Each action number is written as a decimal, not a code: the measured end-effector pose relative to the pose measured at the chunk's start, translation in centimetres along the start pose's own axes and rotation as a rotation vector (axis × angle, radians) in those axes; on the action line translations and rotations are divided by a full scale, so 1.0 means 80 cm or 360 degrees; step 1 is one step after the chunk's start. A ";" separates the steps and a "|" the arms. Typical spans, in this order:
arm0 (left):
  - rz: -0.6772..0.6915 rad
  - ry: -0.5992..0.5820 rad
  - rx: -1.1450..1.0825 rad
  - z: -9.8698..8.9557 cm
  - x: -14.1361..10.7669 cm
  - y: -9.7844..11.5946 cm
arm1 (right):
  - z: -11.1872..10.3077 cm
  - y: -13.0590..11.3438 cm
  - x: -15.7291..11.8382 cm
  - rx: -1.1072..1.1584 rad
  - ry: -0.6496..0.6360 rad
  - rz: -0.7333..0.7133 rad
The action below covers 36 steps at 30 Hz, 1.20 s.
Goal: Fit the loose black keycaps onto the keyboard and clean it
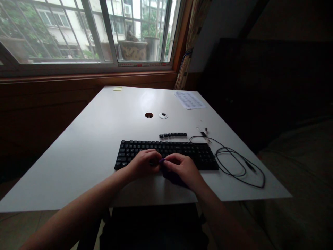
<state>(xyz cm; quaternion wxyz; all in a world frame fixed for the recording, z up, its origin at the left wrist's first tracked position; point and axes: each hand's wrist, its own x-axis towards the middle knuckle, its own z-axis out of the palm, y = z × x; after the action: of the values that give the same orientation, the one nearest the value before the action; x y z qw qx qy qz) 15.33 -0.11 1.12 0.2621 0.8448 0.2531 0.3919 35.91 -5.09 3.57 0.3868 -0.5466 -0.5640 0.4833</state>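
A black keyboard [182, 149] lies on the white table, and both my hands are over its front edge. My left hand [146, 161] is closed, its fingertips pinched against a dark purple cloth [171, 176]. My right hand [181, 167] is closed on the same cloth, thumb and forefinger pinching its upper edge, while the rest hangs under the palm. Whether a small piece is inside the cloth is hidden by my fingers. Behind the keyboard, several loose black keycaps [173, 134] stand in a row.
A black cable [229, 150] lies coiled on the right of the white table [85, 139]. Small tools [205, 134] lie behind the keyboard's right end. Farther back are a round hole [149, 115], its cover [163, 116], printed sheets [189, 100] and a yellow note [118, 89].
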 end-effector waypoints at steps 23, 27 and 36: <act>0.0131 0.0064 -0.0156 -0.015 0.002 0.020 | -0.016 0.003 0.002 0.0088 0.0661 -0.0129; 0.0081 0.0062 -0.0117 -0.014 0.003 0.016 | -0.009 -0.001 -0.008 0.0140 0.0588 -0.0218; 0.0049 0.0102 0.0002 -0.011 0.003 0.015 | 0.012 -0.013 -0.013 -0.0219 0.0246 -0.0443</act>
<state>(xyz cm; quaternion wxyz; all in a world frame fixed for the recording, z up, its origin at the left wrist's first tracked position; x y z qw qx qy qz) 15.04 -0.66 2.51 0.2472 0.8357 0.2486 0.4226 34.82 -6.16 4.43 0.4539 -0.5239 -0.6345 0.3419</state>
